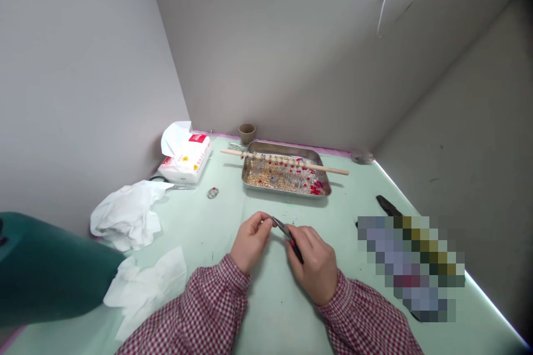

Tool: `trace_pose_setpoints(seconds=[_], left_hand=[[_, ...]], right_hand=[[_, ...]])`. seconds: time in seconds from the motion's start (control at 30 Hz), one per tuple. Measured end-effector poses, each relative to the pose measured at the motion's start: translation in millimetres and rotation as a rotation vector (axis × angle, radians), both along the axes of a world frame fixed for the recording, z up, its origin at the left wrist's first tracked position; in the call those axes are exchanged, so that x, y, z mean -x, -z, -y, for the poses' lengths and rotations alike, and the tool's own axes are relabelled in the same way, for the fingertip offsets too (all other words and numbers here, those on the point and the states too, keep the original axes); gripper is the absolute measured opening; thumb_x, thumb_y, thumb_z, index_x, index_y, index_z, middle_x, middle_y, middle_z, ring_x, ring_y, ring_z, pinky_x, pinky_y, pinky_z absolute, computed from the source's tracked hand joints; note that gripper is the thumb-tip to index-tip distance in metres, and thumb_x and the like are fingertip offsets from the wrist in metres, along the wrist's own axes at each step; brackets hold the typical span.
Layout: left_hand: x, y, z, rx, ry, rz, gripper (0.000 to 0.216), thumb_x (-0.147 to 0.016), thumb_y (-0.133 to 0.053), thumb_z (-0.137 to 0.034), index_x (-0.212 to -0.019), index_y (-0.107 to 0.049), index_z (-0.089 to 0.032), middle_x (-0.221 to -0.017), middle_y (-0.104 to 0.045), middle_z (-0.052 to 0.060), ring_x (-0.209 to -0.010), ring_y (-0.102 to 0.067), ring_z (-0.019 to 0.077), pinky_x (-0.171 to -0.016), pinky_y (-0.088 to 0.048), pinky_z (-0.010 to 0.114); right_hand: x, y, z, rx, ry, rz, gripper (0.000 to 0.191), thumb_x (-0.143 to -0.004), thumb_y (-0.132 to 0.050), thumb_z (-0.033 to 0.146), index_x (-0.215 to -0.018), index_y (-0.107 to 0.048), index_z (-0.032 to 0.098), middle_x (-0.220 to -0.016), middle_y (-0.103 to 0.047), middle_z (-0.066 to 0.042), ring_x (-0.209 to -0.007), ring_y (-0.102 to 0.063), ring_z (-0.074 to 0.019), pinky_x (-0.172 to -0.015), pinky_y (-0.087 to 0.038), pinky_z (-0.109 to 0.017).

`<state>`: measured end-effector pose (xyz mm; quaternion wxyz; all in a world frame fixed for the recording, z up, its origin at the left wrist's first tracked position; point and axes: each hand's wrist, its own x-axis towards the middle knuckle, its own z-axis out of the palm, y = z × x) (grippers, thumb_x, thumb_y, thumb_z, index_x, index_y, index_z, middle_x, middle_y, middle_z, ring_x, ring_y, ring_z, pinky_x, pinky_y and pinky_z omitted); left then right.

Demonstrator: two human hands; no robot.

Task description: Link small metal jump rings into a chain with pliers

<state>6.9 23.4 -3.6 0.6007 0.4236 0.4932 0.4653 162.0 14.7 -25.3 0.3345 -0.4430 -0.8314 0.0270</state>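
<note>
My right hand (313,259) is wrapped round a pair of fine-nosed pliers (285,229) with dark handles. The pliers' tips reach the fingertips of my left hand (252,239), which are pinched together. Whatever lies between those fingers is too small to make out. Just beyond both hands is a metal tray (287,193) of gold, clear and red beads. A wooden stick (333,170) lies across the tray, with small beaded pieces along it. Left of the tray a small beaded ring (213,193) rests on the green tabletop.
A tissue pack (189,158), crumpled tissues (129,213) and a dark green cylindrical object (54,269) are on the left. Behind the tray stands a small brown cup (247,132). A blurred-out item (410,266) and a black-handled object (388,205) lie on the right.
</note>
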Motion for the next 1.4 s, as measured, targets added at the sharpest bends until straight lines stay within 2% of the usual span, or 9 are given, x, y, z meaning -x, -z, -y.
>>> trace_pose_setpoints(seconds=[0.37,0.43,0.6,0.73,0.97,1.07,1.13,1.27,1.4], left_hand=[[9,-10.1,-1,0.267,0.139,0.175,0.019,-0.077,-0.045,-0.039,-0.077,-0.043,-0.02,-0.04,-0.019,-0.012,-0.035,-0.008,0.004,-0.035,-0.007,0.017],[10,-9.2,-2,0.207,0.135,0.02,0.018,-0.078,-0.042,-0.037,-0.076,-0.045,-0.019,-0.041,-0.021,-0.01,-0.035,-0.012,0.0048,-0.036,-0.012,0.018],[9,-3.5,0,-0.245,-0.008,-0.73,0.02,-0.082,-0.039,-0.029,-0.075,-0.053,-0.018,-0.053,-0.047,-0.001,-0.05,-0.042,0.0098,-0.052,-0.028,0.022],[6,0.1,4,-0.344,0.012,-1.205,0.026,-0.086,-0.03,-0.029,-0.085,-0.054,-0.02,-0.056,-0.054,0.002,-0.052,-0.049,0.0142,-0.051,-0.025,0.025],[4,0.9,10,-0.444,0.096,-1.522,0.019,-0.078,-0.036,-0.012,-0.086,-0.052,-0.017,-0.064,-0.06,0.006,-0.056,-0.054,0.0176,-0.05,-0.025,0.025],[5,0.8,10,-0.424,0.061,-1.441,0.02,-0.079,-0.035,-0.014,-0.086,-0.053,-0.017,-0.064,-0.059,0.006,-0.056,-0.053,0.017,-0.05,-0.026,0.025],[5,0.4,7,-0.383,0.0,-1.256,0.021,-0.083,-0.032,-0.02,-0.086,-0.053,-0.018,-0.062,-0.057,0.004,-0.055,-0.052,0.0153,-0.052,-0.028,0.025],[7,-2.3,-1,-0.241,-0.009,-0.64,0.023,-0.082,-0.038,-0.032,-0.077,-0.054,-0.017,-0.052,-0.046,-0.002,-0.049,-0.043,0.0098,-0.051,-0.03,0.022],[10,-5.2,-3,0.082,0.098,-0.055,0.023,-0.077,-0.045,-0.039,-0.074,-0.049,-0.017,-0.041,-0.026,-0.009,-0.036,-0.02,0.0046,-0.037,-0.017,0.018]], right_hand=[[-3,0.5,-1,-0.103,0.022,0.125,0.037,-0.081,-0.045,0.013,-0.118,-0.049,0.012,-0.085,-0.057,-0.009,-0.079,-0.05,-0.0195,-0.07,-0.042,-0.033],[-3,1.6,-1,-0.073,0.015,0.114,0.038,-0.081,-0.045,0.013,-0.119,-0.048,0.013,-0.086,-0.057,-0.009,-0.08,-0.05,-0.0199,-0.071,-0.042,-0.034],[-2,4.3,0,0.03,-0.015,0.059,0.036,-0.08,-0.045,0.013,-0.117,-0.048,0.014,-0.088,-0.057,-0.008,-0.083,-0.05,-0.0198,-0.071,-0.043,-0.033],[1,5.1,2,0.081,-0.015,0.015,0.033,-0.08,-0.045,0.014,-0.113,-0.049,0.015,-0.087,-0.056,-0.008,-0.082,-0.051,-0.0193,-0.07,-0.043,-0.032],[6,6.1,8,0.166,-0.006,-0.048,0.028,-0.079,-0.044,0.015,-0.107,-0.051,0.015,-0.084,-0.057,-0.007,-0.078,-0.052,-0.0185,-0.068,-0.043,-0.031],[8,4.6,10,0.172,0.005,-0.065,0.028,-0.08,-0.045,0.016,-0.106,-0.052,0.015,-0.085,-0.057,-0.007,-0.079,-0.052,-0.0189,-0.069,-0.043,-0.032],[8,2.2,10,0.179,-0.003,-0.1,0.028,-0.08,-0.045,0.017,-0.107,-0.052,0.015,-0.086,-0.057,-0.008,-0.081,-0.052,-0.019,-0.071,-0.043,-0.032],[7,-3.8,6,0.263,-0.044,-0.245,0.027,-0.081,-0.046,0.019,-0.107,-0.052,0.016,-0.089,-0.056,-0.008,-0.081,-0.053,-0.0174,-0.073,-0.045,-0.03],[3,-7.9,1,0.341,-0.083,-0.334,0.026,-0.08,-0.048,0.022,-0.106,-0.053,0.016,-0.087,-0.056,-0.007,-0.077,-0.054,-0.0159,-0.071,-0.046,-0.029]])
